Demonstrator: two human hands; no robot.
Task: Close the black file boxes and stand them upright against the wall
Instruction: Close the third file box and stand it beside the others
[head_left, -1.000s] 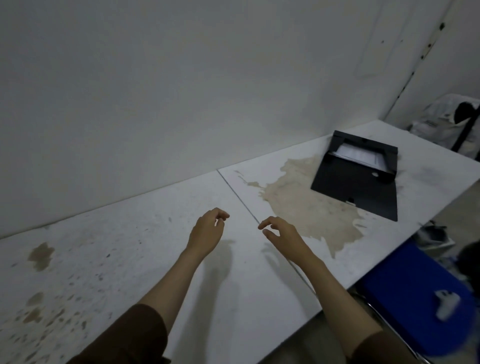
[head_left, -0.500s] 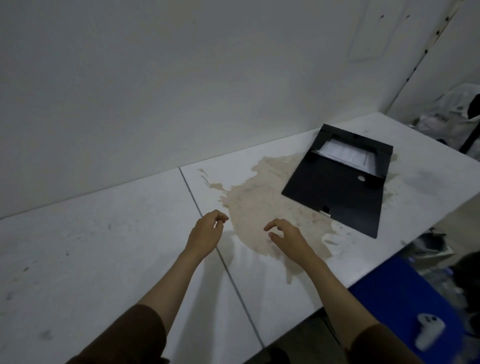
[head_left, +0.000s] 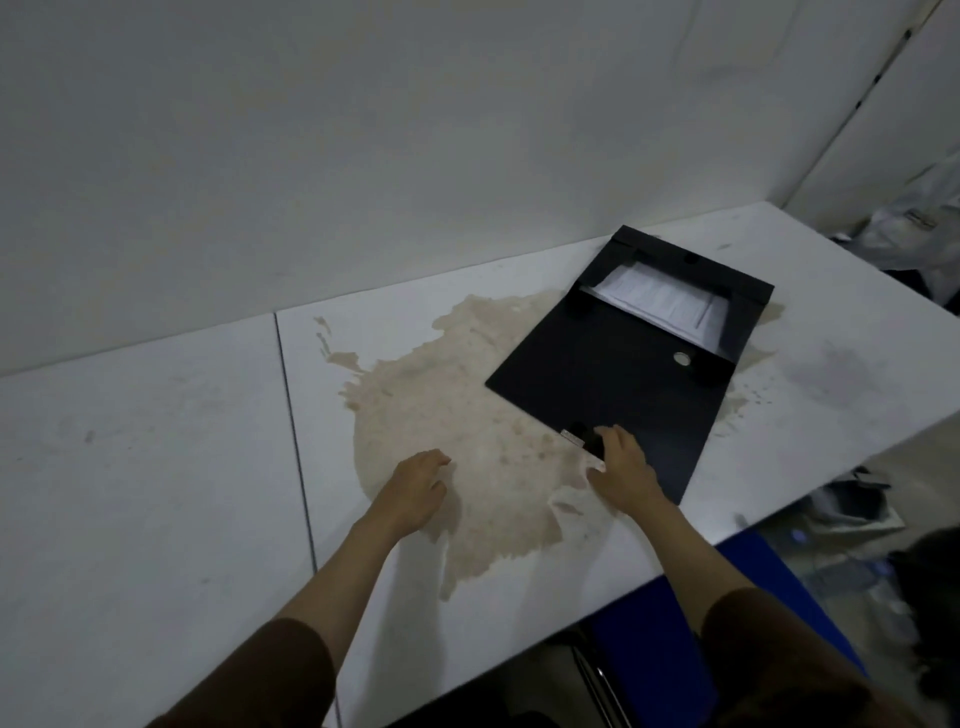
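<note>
One black file box (head_left: 623, 374) lies flat and open on the white table (head_left: 156, 467), its lid folded out toward me and white papers (head_left: 660, 299) showing in the tray at the far end. A round metal snap sits on the lid. My right hand (head_left: 623, 467) rests on the lid's near edge beside the small clasp tab, fingers on top, thumb at the edge. My left hand (head_left: 415, 488) hovers over the brown stain to the left of the box, fingers curled loosely and holding nothing. The white wall (head_left: 363, 156) rises behind the table.
A large brown stain (head_left: 467, 415) spreads over the table under and left of the box. A seam (head_left: 293, 441) divides the tabletop. A blue chair seat (head_left: 675, 649) stands below the table's near edge, with clutter on the floor to the right.
My view has shifted right, bringing the box nearer. My right hand has reached forward onto the lid's near edge; my left hand has moved over the stain.
</note>
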